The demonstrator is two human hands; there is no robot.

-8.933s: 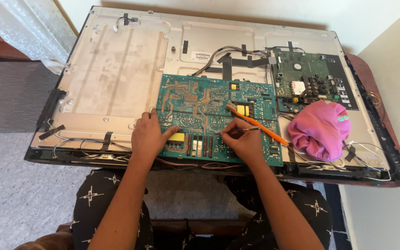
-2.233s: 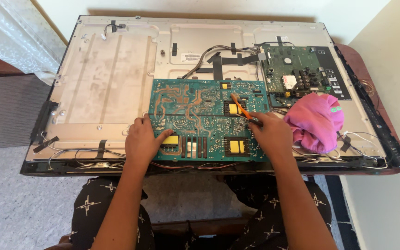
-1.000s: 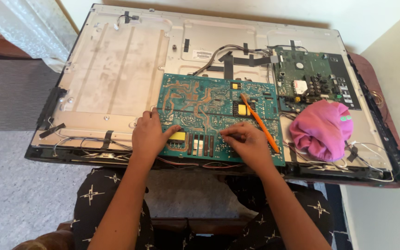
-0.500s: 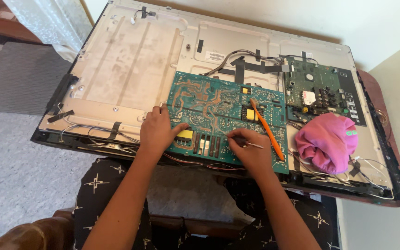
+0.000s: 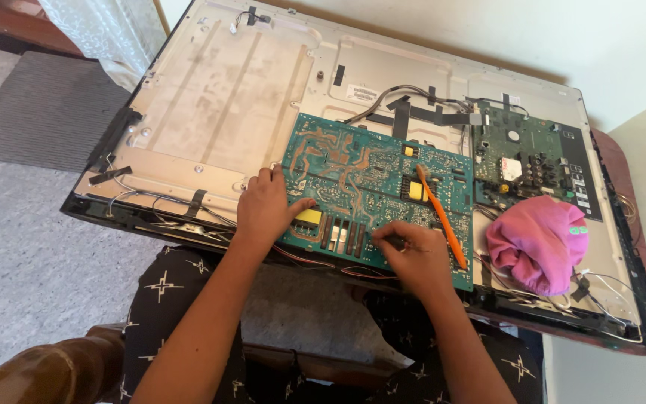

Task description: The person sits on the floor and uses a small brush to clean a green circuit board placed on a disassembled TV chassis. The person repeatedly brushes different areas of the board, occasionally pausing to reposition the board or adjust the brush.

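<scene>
The left hand [image 5: 265,209] lies flat and unclenched on the near left edge of the green circuit board [image 5: 371,187], which sits on the grey panel [image 5: 211,105]. The right hand [image 5: 416,258] pinches an orange-handled brush [image 5: 441,217] against it. A white rectangular label [image 5: 358,93] is stuck beyond the board; a pink cloth [image 5: 536,243] lies to the right.

Bright, even daylight, soft shadows, sharp focus, slight wide-angle stretching at the edges.
</scene>
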